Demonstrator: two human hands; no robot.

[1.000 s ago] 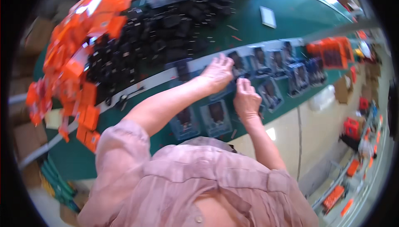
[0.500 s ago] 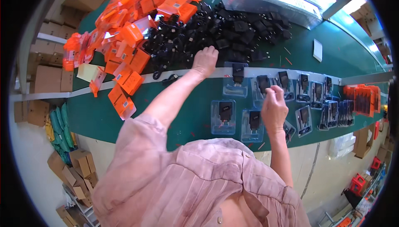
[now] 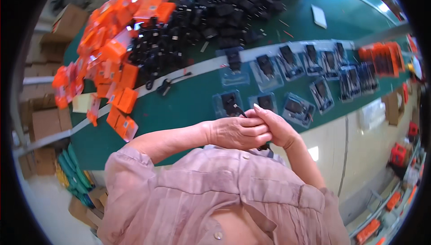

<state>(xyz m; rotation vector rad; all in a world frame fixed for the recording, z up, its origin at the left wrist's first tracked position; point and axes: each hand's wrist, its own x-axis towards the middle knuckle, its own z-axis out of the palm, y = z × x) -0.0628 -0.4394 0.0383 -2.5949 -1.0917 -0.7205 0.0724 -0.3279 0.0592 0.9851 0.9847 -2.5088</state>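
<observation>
Grip of the left hand (image 3: 240, 133), low in the middle of the frame, is curled closed around a black cable (image 3: 240, 110); the right hand (image 3: 279, 129) folds against its fingers from the right, thumb up, and whether it pinches the cable too cannot be told. Both hands are about equally near the cable, which lies within the grip, its pale-tipped end poking out toward the upper left and its visible stretch slanting upper left to lower right. Just beyond that tip, a clear tray (image 3: 218, 107) holds a black block (image 3: 228, 98); a second tray (image 3: 253, 101) sits just above the right thumb. Farther up the worktop (image 3: 179, 110), black cables and adapters (image 3: 220, 18) lie heaped at upper centre.
</observation>
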